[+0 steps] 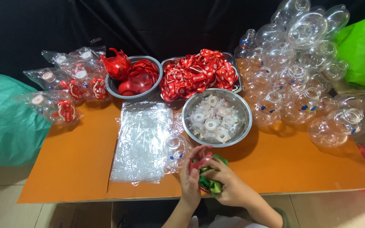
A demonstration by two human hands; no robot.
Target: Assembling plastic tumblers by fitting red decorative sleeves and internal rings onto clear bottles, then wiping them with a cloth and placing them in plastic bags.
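Both hands, L (189,176) & R (229,183), we close on green/red balloon bunch (209,182) at orange table (77,164) edge; clear bags (142,141), washer bowl (216,117) nearby.

An orange table (77,164) is seen against a black cloth. On its left end, packed bottles (66,90) in clear bags are laid. Behind, a round bowl (114,88) with red caps is placed, and beside it a tray (236,84) filled with red straps. In the middle, a steel bowl (241,131) with white rings is set, and a stack of clear bags (142,141) is spread to its left. The right part is covered by a heap of clear bottles (294,80).
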